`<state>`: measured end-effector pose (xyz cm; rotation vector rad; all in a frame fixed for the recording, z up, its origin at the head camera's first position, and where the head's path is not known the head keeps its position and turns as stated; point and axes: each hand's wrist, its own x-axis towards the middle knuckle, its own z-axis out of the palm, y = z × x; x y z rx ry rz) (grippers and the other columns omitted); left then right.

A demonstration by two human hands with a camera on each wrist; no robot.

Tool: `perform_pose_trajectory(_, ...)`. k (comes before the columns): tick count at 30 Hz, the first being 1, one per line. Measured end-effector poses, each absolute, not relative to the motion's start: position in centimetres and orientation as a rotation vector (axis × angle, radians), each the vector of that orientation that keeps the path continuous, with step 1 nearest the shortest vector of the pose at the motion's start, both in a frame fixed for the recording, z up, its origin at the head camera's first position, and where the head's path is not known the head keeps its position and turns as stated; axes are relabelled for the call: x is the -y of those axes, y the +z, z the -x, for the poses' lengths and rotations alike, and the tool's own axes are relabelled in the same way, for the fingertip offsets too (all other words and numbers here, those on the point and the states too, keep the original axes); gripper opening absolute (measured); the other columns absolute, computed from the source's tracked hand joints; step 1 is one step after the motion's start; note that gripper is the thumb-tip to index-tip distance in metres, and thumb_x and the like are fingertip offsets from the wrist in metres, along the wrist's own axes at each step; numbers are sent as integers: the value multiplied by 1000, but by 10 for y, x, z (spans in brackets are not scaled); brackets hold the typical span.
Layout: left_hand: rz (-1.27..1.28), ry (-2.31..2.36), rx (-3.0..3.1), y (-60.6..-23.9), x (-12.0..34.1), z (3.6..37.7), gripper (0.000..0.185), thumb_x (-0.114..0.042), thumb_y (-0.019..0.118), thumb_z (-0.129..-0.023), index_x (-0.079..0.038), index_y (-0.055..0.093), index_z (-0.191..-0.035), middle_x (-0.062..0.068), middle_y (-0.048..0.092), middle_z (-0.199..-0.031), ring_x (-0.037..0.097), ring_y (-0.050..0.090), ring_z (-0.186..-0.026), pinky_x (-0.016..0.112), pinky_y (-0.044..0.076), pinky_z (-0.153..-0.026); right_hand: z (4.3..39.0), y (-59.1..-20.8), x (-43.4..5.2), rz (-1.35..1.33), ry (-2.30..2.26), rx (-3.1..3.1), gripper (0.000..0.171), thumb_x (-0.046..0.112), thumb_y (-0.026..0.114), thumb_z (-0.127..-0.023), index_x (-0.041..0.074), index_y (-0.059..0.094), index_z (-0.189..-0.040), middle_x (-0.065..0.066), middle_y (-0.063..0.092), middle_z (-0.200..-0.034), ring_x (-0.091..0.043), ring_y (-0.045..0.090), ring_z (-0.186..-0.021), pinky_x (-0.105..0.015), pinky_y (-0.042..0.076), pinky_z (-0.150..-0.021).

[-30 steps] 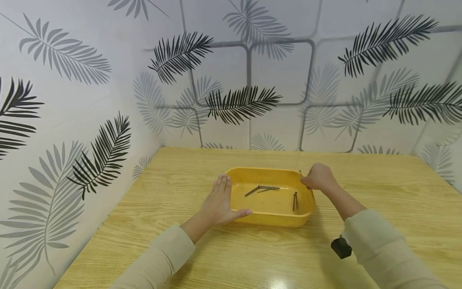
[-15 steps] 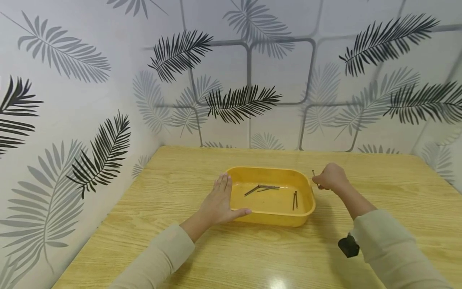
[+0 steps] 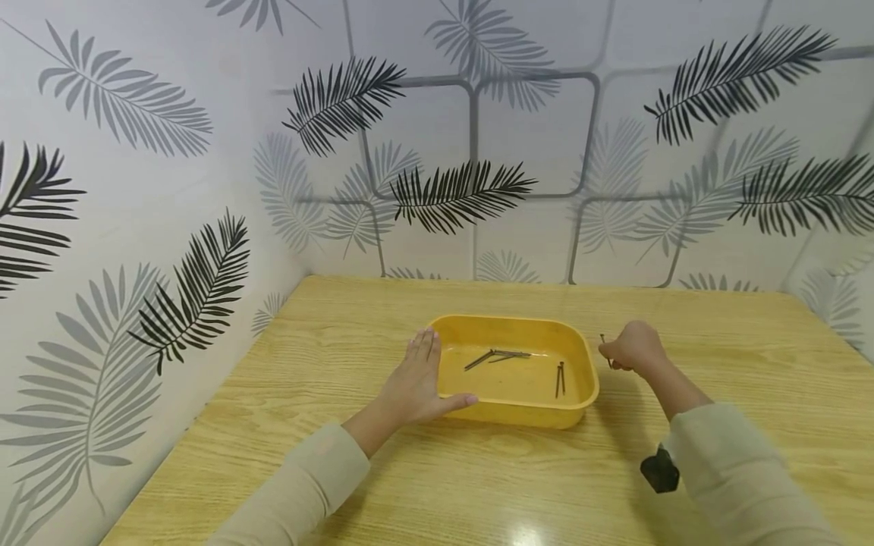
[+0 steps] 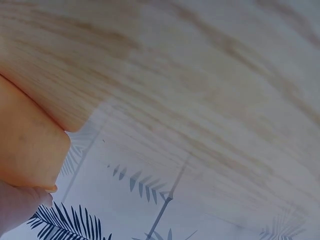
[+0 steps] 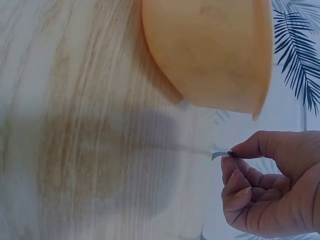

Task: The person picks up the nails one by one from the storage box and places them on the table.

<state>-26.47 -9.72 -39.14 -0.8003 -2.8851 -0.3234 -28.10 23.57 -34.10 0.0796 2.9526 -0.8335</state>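
Noted nail (image 5: 230,153) shifted clear of yellow tray's (image 3: 505,388) right end.
Head: saw right hand (image 3: 635,349) pinching it; left hand (image 3: 415,388) spread against tray, short of table's (image 3: 369,288) far edge; judged one nail out, other nails (image 3: 512,353) remaining. Left wrist: caught hand at rim. Right wrist: confirmed pinch.

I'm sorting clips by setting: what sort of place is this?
Probably an indoor corner, set up for handwork; home or workshop I can't tell. A wood-grain table sits by leaf-patterned walls, and on it is a yellow tray with loose nails.
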Motion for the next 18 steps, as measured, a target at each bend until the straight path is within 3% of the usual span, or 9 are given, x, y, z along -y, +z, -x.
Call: perform_pose_trajectory(18,798,-337,2900,-390,98,264,135,-93,0,-61,13,14,-143,29,11,-152,40,10,-142,46,12,-117,284,-365,-239,-127,-797,-2936,25,11,54,-76,-2,63,-57,-2,58,-48,-10,48,-46,-20,37,-46)
